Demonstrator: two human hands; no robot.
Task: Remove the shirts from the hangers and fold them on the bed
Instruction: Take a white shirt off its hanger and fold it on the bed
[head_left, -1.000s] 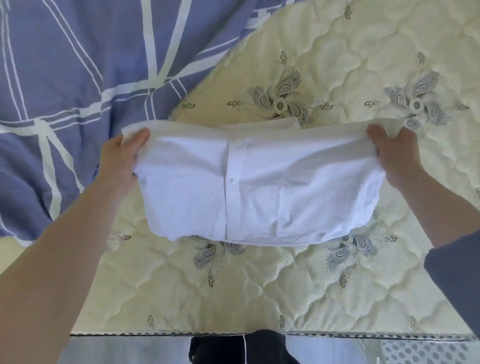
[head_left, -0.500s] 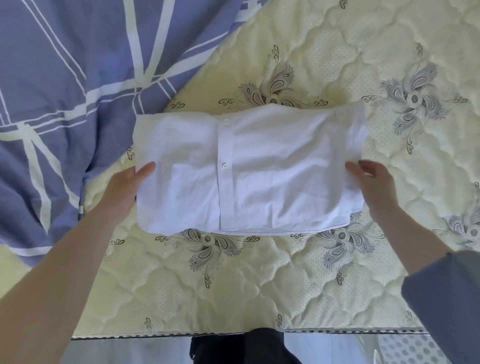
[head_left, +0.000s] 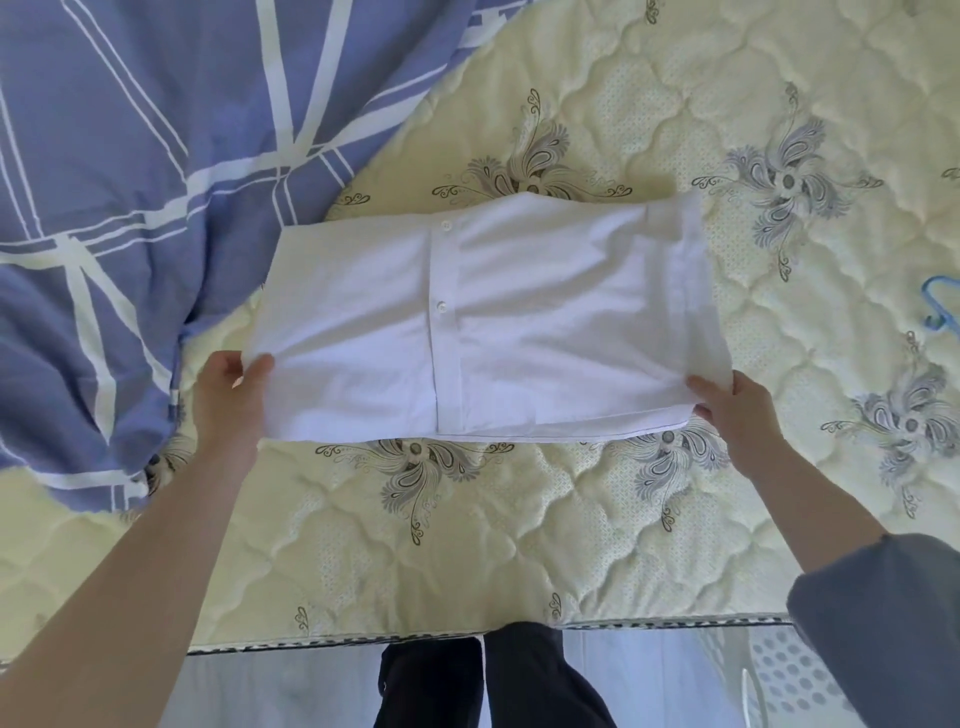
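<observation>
A white button-up shirt (head_left: 519, 322) lies folded into a wide rectangle on the cream quilted mattress (head_left: 467, 545), its button placket running down the middle. My left hand (head_left: 228, 395) pinches the shirt's near left corner, thumb on top of the cloth. My right hand (head_left: 727, 410) grips the near right corner, fingers tucked under the edge. A bit of a blue hanger (head_left: 940, 306) shows at the far right edge of the frame.
A blue duvet with white stripes (head_left: 130, 208) is bunched over the left and far side of the bed, close to the shirt's left end. The mattress's front edge (head_left: 467, 626) runs just ahead of my legs.
The shirt was held up by its far edge, then laid flat on the mattress. Both hands slid back from the far corners to the near corners.
</observation>
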